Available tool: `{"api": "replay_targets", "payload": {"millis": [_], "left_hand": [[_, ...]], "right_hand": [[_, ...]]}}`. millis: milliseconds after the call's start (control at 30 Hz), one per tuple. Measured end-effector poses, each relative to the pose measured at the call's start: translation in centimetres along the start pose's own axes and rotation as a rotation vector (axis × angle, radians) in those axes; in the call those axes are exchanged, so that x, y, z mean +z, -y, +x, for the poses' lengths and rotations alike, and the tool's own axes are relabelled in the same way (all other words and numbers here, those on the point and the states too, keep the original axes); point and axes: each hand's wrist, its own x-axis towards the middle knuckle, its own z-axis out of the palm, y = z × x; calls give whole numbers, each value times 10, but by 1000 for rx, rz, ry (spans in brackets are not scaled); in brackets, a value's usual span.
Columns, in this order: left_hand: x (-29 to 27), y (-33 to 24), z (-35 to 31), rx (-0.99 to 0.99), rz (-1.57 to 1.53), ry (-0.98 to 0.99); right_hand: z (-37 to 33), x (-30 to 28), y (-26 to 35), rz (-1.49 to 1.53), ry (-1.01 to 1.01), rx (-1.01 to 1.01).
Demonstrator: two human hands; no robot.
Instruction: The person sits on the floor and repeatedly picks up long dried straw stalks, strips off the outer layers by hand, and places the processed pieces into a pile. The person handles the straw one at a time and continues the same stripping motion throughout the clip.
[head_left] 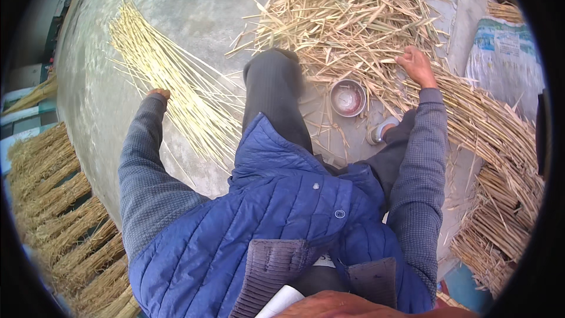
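Note:
My left hand (pixel 159 93) is low at the near left edge of a spread bundle of pale yellow peeled stalks (pixel 168 73) on the floor. Its fingers look curled, and what they hold, if anything, is hidden. On the right, my right hand (pixel 417 66) has its fingers bent inward, beside a heap of dry husks and leaves (pixel 353 12) and the upper end of a long pile of brownish unpeeled stalks (pixel 482 121). Whether a stalk is pinched in it is too small to make out.
A small metal bowl (pixel 348 98) stands by the husk heap, between my legs. A clear plastic-wrapped pack (pixel 506 59) lies at the far right. Tied straw bundles (pixel 59 200) line the left side. More stalks (pixel 482 241) lie near right on the concrete floor (pixel 182 0).

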Motion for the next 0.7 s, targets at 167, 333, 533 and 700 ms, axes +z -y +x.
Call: {"api": "replay_targets", "payload": {"millis": [167, 333, 533, 700], "left_hand": [[-98, -31, 10, 221, -303, -145], [-294, -152, -16, 521, -581, -962], [-415, -347, -73, 1002, -568, -1170], [-402, -375, -74, 1108, -300, -791]], "right_hand": [[23, 50, -70, 88, 130, 215], [-2, 123, -126, 51, 199, 540], [-36, 207, -152, -29, 236, 613], [-15, 236, -143, 109, 323, 727]]}}
